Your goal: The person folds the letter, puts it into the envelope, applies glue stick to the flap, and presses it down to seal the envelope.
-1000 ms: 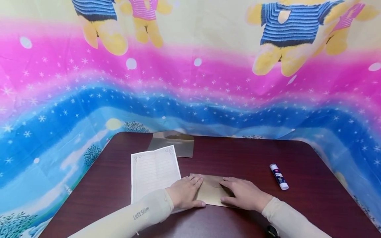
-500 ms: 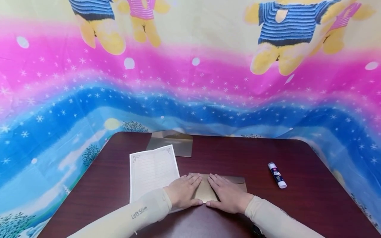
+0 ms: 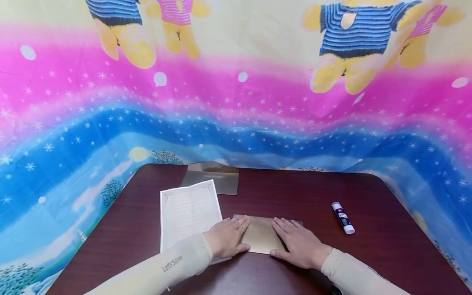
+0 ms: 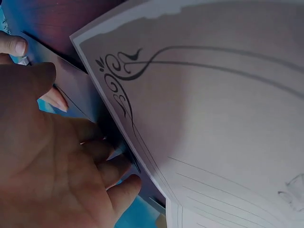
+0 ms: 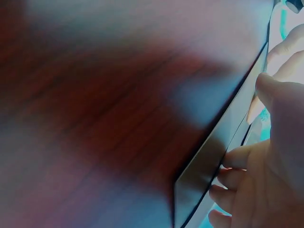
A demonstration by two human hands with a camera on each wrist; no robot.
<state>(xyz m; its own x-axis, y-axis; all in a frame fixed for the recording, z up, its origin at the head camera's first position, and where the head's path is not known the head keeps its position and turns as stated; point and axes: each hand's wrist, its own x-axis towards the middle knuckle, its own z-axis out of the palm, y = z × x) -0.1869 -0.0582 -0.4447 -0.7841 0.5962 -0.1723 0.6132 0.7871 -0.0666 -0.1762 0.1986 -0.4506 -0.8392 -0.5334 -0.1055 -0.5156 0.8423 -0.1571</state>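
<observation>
A gold-brown envelope (image 3: pixel 259 234) lies flat on the dark red table (image 3: pixel 280 196). My left hand (image 3: pixel 225 237) rests with straight fingers on its left end. The right hand (image 3: pixel 300 245) presses on its right part, fingers extended, thumb near the front edge. Both hands hide the envelope's ends. In the right wrist view the envelope's edge (image 5: pixel 204 164) runs beneath the right fingers. A lined letter sheet (image 3: pixel 189 213) with corner scrolls lies left of the envelope, partly under my left forearm. Its printed corner (image 4: pixel 118 76) fills much of the left wrist view.
Another gold-brown envelope (image 3: pixel 228 183) lies at the back of the table, partly covered by the letter sheet. A glue stick (image 3: pixel 343 218) with white ends lies to the right. Behind the table hangs a printed cloth (image 3: pixel 243 110).
My right hand slid left across the envelope toward the left hand, then back to the right. The left hand has stayed on the left end.
</observation>
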